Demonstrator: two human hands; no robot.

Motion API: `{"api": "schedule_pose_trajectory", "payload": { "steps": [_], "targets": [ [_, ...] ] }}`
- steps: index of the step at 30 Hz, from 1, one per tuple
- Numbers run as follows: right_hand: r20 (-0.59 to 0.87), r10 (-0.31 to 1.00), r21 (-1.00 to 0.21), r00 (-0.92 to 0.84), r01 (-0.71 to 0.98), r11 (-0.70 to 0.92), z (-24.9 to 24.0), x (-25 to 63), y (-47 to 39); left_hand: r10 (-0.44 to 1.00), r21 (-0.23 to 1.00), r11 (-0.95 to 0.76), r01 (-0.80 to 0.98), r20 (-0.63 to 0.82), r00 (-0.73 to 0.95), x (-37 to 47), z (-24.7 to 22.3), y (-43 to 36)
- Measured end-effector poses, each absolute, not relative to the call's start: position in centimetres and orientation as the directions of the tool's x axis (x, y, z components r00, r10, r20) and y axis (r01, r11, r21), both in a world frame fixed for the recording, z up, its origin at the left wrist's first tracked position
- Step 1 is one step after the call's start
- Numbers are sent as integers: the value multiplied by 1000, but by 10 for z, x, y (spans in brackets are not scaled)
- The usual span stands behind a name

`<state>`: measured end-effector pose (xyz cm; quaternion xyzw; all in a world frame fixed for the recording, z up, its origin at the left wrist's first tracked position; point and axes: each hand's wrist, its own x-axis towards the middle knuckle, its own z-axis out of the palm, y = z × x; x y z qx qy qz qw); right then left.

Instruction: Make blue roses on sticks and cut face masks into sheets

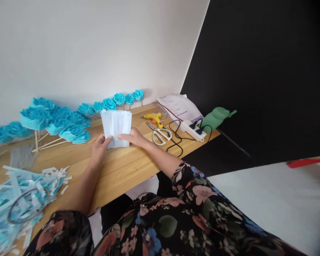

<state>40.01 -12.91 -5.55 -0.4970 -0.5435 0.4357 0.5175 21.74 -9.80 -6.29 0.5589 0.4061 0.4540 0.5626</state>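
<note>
Between my two hands a stack of pale blue paper sheets (116, 124) is held upright, just above the wooden table. My left hand (99, 145) grips its lower left side, thumb on the near face. From the right, my right hand (131, 137) pinches the sheets with its thumb across the front; the fingers behind are hidden. Blue paper flowers (57, 119) on thin wooden sticks lie left of my left hand. More blue flowers (119, 99) stand in a row along the wall behind the sheets.
Right of my hands lie scissors (162, 136), a yellow glue gun (154, 117) and a power strip (193, 129) with black cords. Behind them are printed papers (179, 106) and a green bottle (215, 118). Paper scraps (23, 195) pile up at the left on the wooden table (117, 170).
</note>
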Motion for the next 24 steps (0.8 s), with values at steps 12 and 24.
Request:
{"api": "schedule_pose_trajectory", "payload": {
  "steps": [12,24],
  "targets": [
    [108,993,-992,39,76,105,-55,400,-131,957,997,-16,-69,35,288,218,-61,-97],
    [175,978,-978,114,136,159,-54,400,-130,950,992,-103,-78,121,288,220,-66,-94]
  ]
}}
